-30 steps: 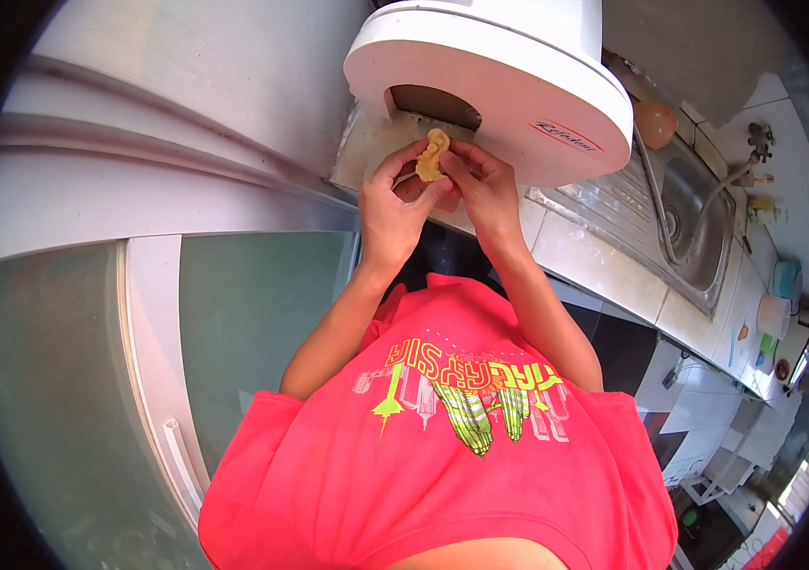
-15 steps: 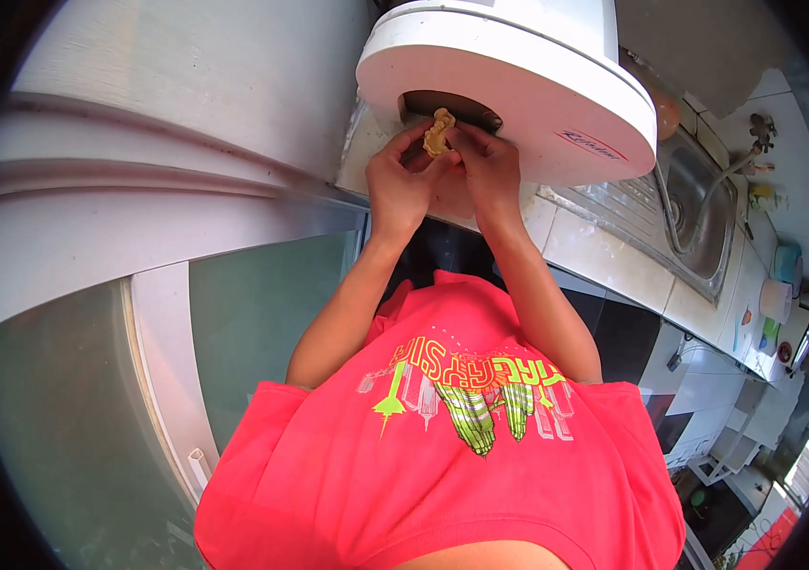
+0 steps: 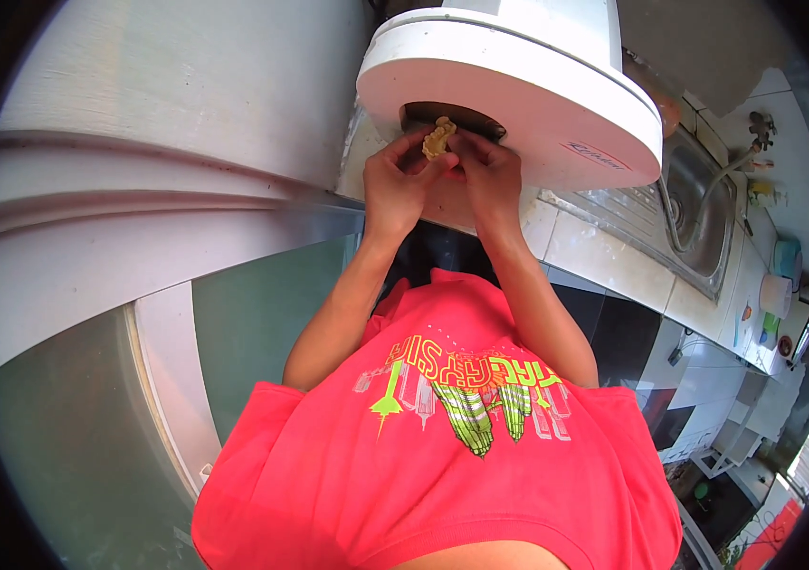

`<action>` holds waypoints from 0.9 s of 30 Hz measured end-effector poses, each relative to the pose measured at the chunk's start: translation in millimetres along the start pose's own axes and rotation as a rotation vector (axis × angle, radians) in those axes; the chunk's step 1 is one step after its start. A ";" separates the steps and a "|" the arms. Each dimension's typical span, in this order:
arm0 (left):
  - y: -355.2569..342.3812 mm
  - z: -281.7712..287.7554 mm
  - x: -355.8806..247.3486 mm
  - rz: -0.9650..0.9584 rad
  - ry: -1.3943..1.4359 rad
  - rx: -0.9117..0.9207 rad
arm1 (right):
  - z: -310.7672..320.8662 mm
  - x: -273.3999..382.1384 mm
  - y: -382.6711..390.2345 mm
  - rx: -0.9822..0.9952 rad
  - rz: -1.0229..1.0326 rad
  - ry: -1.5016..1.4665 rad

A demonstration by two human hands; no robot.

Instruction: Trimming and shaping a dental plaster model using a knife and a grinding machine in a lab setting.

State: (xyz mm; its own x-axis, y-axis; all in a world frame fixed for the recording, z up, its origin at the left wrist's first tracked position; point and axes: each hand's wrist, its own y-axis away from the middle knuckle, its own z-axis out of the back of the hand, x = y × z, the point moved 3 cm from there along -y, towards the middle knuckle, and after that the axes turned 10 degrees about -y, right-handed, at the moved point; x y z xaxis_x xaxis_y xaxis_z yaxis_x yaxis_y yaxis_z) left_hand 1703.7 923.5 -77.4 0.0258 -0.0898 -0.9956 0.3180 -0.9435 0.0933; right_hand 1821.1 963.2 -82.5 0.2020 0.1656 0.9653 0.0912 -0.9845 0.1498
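A small tan, lumpy piece with a wavy edge (image 3: 438, 140), perhaps dough, is pinched between the fingers of both my hands. My left hand (image 3: 393, 192) grips its left and lower side, fingers bent inward. On the other side my right hand (image 3: 494, 179) has its thumb and fingers closed at the piece's edge. Both hands are just in front of and below the white rounded appliance (image 3: 528, 128), by a dark curved opening (image 3: 456, 114) in its front. Several fingertips are hidden behind the piece and the hands.
Right of the appliance, a tiled counter (image 3: 613, 252) holds a steel sink (image 3: 694, 195) with a tap (image 3: 761, 133). An orange rounded thing (image 3: 667, 112) is partly behind the appliance. At left stand a pale panel (image 3: 195, 85) and a cabinet with greenish glass doors (image 3: 262, 323).
The tan piece has shifted slightly downward and tilted a little between my fingers. The view has moved slightly; both hands keep their hold.
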 end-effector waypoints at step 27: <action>9.9 14.2 -1.0 0.201 0.239 -0.073 | -7.1 -0.3 1.4 0.088 -0.188 -0.248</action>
State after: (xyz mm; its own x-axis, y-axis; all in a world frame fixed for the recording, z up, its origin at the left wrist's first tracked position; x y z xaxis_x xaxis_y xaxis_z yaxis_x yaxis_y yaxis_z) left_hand 1693.4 909.7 -75.4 0.3143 -0.1864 -0.9309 0.3507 -0.8884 0.2963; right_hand 1814.3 961.4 -81.1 0.4037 0.3637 0.8395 0.2312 -0.9284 0.2910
